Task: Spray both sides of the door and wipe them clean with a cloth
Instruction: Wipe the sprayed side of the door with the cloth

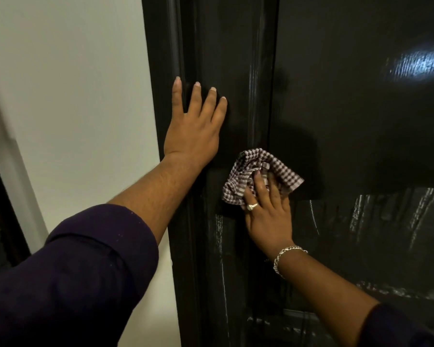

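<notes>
The checked cloth point(258, 175) lay bunched against the dark door point(361, 108), near its left edge at mid-height. The right hand point(267, 211) pressed it there, fingers spread flat over the folds; it looked soft and light, best held in a wad. The left hand point(194, 126) rested flat on the door's edge, grasping nothing. No containers showed. Wet streaks suggested a slippery panel.

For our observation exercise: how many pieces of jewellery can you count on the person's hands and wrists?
2. A ring sits on a finger of the right hand, which presses the cloth to the door. A bracelet circles the right wrist. The left sleeve may hide more.
</notes>
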